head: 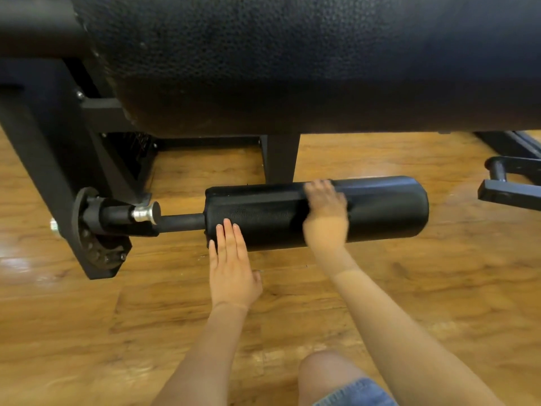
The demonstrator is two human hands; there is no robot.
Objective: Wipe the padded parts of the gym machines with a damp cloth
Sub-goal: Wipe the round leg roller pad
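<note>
A black padded roller [380, 209] sits low above the floor on a metal bar [181, 222] of a gym machine. My left hand [231, 265] lies flat with straight fingers, and its fingertips touch the roller's left end. Motion blurs my right hand [325, 213], which rests palm down on the middle of the roller with its fingers reaching over the top. I cannot make out a cloth under either hand. A large black padded bench [292, 60] fills the top of the view, just above the roller.
The machine's black steel frame [44, 159] and pivot plate [93, 244] stand at the left. A black leg [281, 156] stands behind the roller. Another machine's black foot [509, 183] is at the right. The floor [87, 332] is glossy wood. My knee [330, 373] is at the bottom.
</note>
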